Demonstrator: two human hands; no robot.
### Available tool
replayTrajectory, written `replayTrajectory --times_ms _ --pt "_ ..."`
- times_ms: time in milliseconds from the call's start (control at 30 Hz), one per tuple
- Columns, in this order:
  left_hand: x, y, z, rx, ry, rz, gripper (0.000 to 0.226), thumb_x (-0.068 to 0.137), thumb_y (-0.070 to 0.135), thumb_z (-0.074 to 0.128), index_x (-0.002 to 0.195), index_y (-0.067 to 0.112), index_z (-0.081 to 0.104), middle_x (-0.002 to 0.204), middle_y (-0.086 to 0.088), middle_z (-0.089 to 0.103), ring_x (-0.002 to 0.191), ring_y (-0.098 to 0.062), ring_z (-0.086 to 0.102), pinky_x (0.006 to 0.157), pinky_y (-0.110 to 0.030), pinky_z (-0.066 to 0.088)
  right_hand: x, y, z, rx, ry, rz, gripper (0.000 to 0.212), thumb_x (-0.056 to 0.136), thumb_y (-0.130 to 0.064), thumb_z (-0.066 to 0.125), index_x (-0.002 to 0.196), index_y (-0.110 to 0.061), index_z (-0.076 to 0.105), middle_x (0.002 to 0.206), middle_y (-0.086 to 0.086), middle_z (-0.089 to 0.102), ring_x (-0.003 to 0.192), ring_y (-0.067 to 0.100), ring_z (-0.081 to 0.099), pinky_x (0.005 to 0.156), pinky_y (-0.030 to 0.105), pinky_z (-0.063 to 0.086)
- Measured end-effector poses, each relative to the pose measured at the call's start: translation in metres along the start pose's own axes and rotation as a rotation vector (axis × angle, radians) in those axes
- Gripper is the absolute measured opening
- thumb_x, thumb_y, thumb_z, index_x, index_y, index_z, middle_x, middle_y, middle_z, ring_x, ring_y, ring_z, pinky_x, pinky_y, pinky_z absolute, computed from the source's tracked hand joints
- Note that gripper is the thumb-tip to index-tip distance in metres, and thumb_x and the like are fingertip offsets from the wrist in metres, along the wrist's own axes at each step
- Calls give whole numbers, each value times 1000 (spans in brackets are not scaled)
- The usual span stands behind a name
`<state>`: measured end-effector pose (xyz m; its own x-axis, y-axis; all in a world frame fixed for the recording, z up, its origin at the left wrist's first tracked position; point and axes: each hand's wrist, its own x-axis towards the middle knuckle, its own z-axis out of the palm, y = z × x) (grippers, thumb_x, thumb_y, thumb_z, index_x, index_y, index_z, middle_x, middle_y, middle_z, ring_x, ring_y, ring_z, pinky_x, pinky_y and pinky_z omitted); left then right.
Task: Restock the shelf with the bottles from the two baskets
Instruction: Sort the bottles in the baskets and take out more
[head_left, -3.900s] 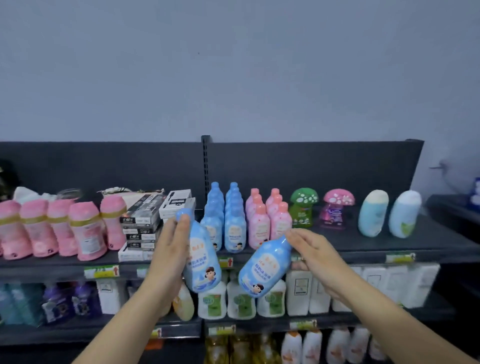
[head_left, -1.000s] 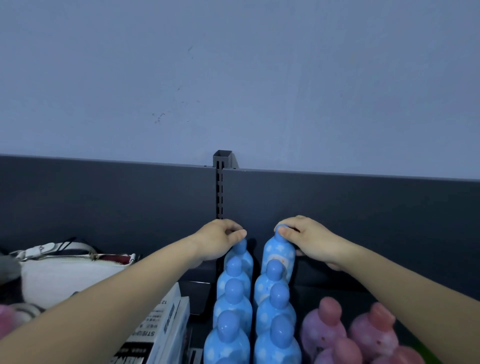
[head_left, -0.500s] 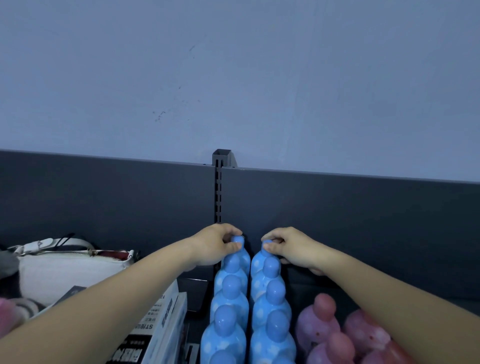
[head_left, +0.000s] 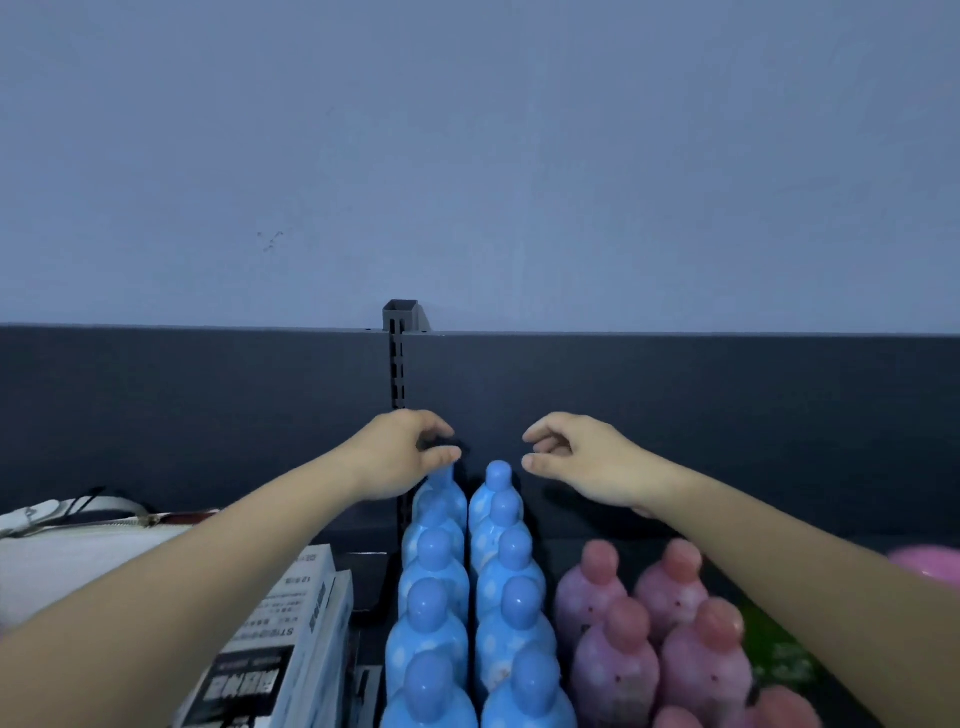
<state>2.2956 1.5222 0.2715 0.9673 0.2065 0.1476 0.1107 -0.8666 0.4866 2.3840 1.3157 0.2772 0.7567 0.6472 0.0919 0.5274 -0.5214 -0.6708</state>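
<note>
Two rows of blue bottles (head_left: 501, 587) with round caps stand on the dark shelf, running back to the shelf's rear panel (head_left: 675, 405). My left hand (head_left: 402, 460) hovers just above the rearmost bottle of the left row (head_left: 441, 491), fingers loosely curled and holding nothing. My right hand (head_left: 576, 460) is lifted up and to the right of the rearmost bottle of the right row (head_left: 497, 480), fingers apart and empty. Both rear bottles stand upright against the back panel. No basket is in view.
Pink bottles (head_left: 670, 623) stand in rows right of the blue ones. Stacked black-and-white boxes (head_left: 280, 644) and a white bag (head_left: 78, 545) lie to the left. A slotted metal upright (head_left: 397, 364) splits the rear panel. A pink rounded object (head_left: 930, 564) is at the far right.
Both hands have let go of the caps of the two rearmost blue bottles and lifted away; the right hand has moved off to the right. The two bottles now stand at the back of their rows.
</note>
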Motion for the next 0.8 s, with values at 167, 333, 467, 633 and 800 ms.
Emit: replayTrajectory --times_ms 167,333,467,633,800 --pt "-25 21 -15 134 45 222 33 88 45 57 118 30 60 111 13 57 97 -4 55 87 -21 43 -50 -11 -31 -15 100 -45 22 86 -27 66 107 -23 62 107 -6 65 100 8 60 96 25 46" --pt "-55 38 -24 126 143 310 21 86 42 60 105 33 65 97 17 57 87 3 55 78 -18 42 -87 -16 -45 8 172 -57 17 86 -27 66 102 -24 64 103 -8 65 98 5 60 90 19 45" --pt "-91 53 -24 117 213 288 18 86 39 63 101 31 67 93 11 58 86 -2 57 84 -27 48 -112 -22 -45 11 188 -95 16 86 -25 66 102 -23 65 100 -10 65 98 6 61 90 20 45" --pt "-164 72 -17 148 342 214 14 87 38 60 97 32 67 83 14 55 76 2 54 71 -21 43 -157 -35 -51 7 191 -220 14 86 -26 65 100 -24 67 99 -13 66 94 2 60 85 18 45" --pt "-248 84 7 186 461 81 9 87 31 62 92 27 69 84 7 59 75 -8 57 71 -29 46 -213 -42 -37 92 129 -382 13 87 -20 64 99 -24 67 94 -16 66 86 -3 60 74 6 45"
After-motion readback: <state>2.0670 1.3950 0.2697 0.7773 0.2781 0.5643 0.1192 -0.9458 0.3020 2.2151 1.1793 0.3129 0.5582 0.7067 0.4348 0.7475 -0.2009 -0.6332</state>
